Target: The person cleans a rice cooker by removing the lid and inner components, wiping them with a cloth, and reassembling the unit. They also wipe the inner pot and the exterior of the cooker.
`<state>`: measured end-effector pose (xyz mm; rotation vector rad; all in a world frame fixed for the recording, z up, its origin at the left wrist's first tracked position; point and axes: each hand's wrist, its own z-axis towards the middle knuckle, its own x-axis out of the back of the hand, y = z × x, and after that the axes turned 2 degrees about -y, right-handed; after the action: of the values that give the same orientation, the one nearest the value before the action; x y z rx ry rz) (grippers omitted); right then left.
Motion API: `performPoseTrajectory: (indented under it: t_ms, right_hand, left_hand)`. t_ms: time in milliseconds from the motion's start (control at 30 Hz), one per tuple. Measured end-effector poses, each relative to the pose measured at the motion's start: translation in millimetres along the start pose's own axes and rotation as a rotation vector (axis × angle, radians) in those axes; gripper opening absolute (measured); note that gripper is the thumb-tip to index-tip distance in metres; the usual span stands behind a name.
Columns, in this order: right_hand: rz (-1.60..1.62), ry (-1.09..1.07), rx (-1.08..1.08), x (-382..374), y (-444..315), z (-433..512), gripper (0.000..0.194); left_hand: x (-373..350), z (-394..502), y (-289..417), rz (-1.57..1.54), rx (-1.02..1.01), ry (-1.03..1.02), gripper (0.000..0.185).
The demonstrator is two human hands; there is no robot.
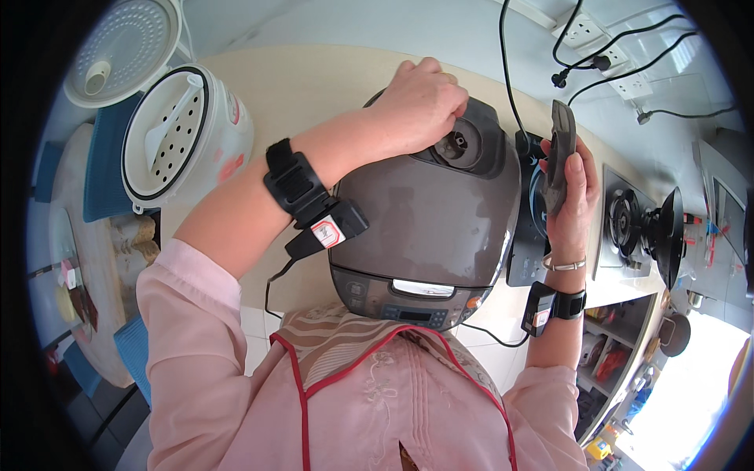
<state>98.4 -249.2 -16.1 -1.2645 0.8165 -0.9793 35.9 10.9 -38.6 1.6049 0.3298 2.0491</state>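
A brown-grey electric rice cooker point(424, 218) stands directly before me, its lid closed and its control panel point(415, 315) towards my body. On the back of the lid is a round recessed steam vent seat point(459, 142), uncovered. My left hand point(425, 103) is over the back of the lid beside that seat. Its fingers curl downward and the fingertips are hidden, so whether they pinch anything does not show. Right of the cooker, my right hand point(574, 182) holds a dark grey steam vent cover point(561, 156) on edge, thumb on the near face.
At left stands a white pot point(206, 147) with a perforated insert and white spoon point(171, 123), its hinged lid point(126, 47) open. Right of the cooker are a black induction cooktop point(521, 247) and a gas burner point(624, 218). Cables hang from wall sockets point(609, 56).
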Motion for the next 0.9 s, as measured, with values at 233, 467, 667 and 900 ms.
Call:
performPoseTrajectory:
  t_ms: [233, 467, 667, 900]
  right_hand:
    - [-0.018, 0.038, -0.035, 11.3, -5.1, -7.8, 0.058]
    - [0.078, -0.035, -0.065, 13.5, -5.2, -6.1, 0.055]
    - [0.085, -0.081, -0.086, 3.6, -6.2, -0.2, 0.057]
    - [-0.035, -0.097, -0.078, 7.6, -5.0, -8.6, 0.062]
  left_hand:
    - [3.0, 21.2, -8.1, -0.020, -0.121, -0.168, 0.010]
    - [19.9, -3.6, -15.3, -0.248, 0.037, -0.174, 0.038]
    - [25.4, -0.8, 2.2, -0.274, 0.080, -0.357, 0.059]
    - [33.4, -0.2, 10.1, -0.215, 0.074, -0.466, 0.059]
